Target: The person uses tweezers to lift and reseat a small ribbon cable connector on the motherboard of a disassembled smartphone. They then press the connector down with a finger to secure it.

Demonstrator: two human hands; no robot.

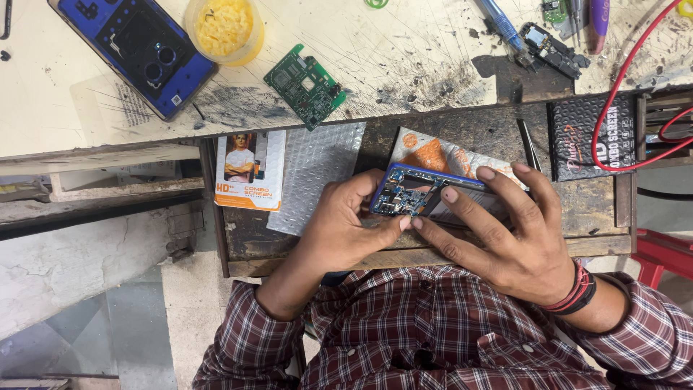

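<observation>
An opened blue phone (pixel 417 191) with its circuit parts showing is held over a pulled-out wooden drawer (pixel 577 195). My left hand (pixel 346 224) grips the phone's left end, thumb pressed at its lower edge. My right hand (pixel 505 231) wraps over the phone's right side, with fingers across the top and the thumb meeting the left thumb. Both hands hold it above my lap. An orange and white packet (pixel 433 153) lies just behind the phone.
On the scratched white bench sit a blue phone back cover (pixel 137 50), a yellow tub (pixel 224 29), a green circuit board (pixel 304 85) and small parts (pixel 552 49). The drawer holds a bubble wrap pouch (pixel 317 173), an orange box (pixel 249 170), a black packet (pixel 588 137) and tweezers (pixel 528 144). A red wire (pixel 621 87) loops at right.
</observation>
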